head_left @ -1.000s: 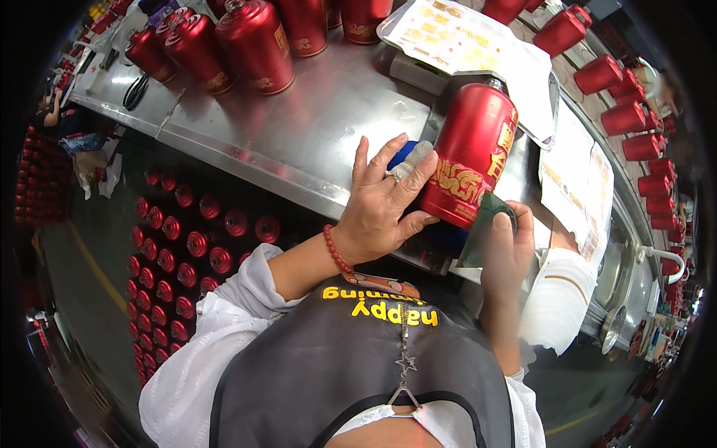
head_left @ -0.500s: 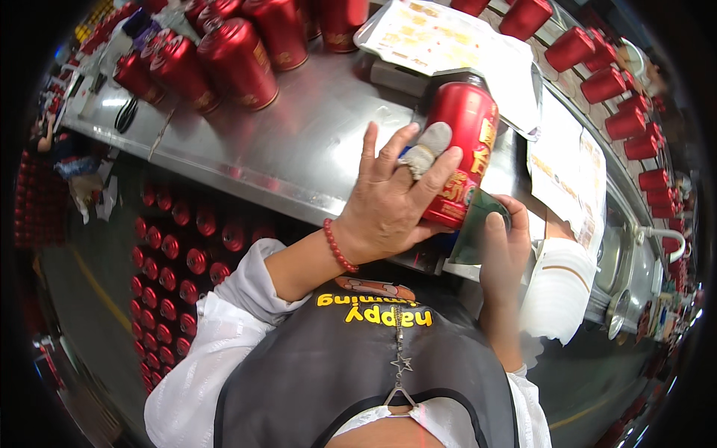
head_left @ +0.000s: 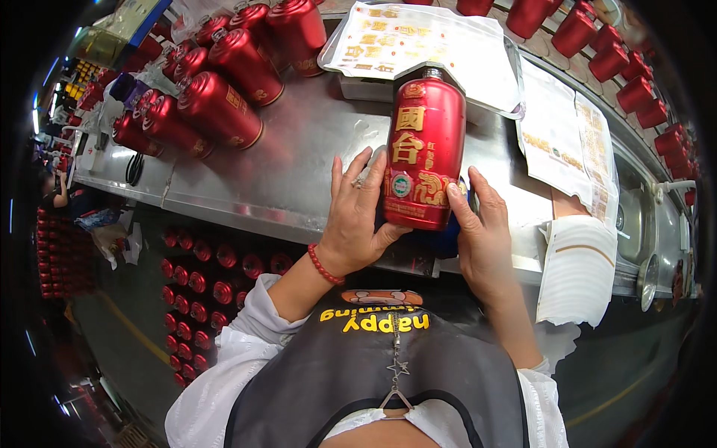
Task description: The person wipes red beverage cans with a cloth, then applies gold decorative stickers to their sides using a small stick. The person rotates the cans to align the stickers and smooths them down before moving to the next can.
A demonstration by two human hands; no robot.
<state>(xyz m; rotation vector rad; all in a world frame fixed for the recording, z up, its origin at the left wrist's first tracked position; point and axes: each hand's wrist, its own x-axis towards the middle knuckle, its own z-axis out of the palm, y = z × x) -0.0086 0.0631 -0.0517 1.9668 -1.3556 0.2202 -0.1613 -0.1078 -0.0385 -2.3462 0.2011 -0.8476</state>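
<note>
A glossy red bottle (head_left: 423,149) with gold lettering, a gold dragon-like figure and a round green-and-white mark lies tilted over the steel bench's front edge, its dark neck pointing away from me. My left hand (head_left: 354,213) supports its left side, with the fingers along the body and the thumb at the base. At the lower right my right hand (head_left: 484,231) holds the bottle between fingers and thumb. Part of a blue object (head_left: 448,243) shows beneath the base; the rest of it is hidden.
Several red bottles (head_left: 224,112) stand at the bench's (head_left: 299,142) left. Behind mine lies a sheet of gold decals (head_left: 396,45), with more sheets (head_left: 556,134) to the right. A white paper stack (head_left: 579,269) hangs at the front edge. Crated red bottles (head_left: 198,284) sit below.
The bottle has turned so that its lettered front faces up. The dark green flat sheet in my right hand is out of sight, and that hand now grips the bottle.
</note>
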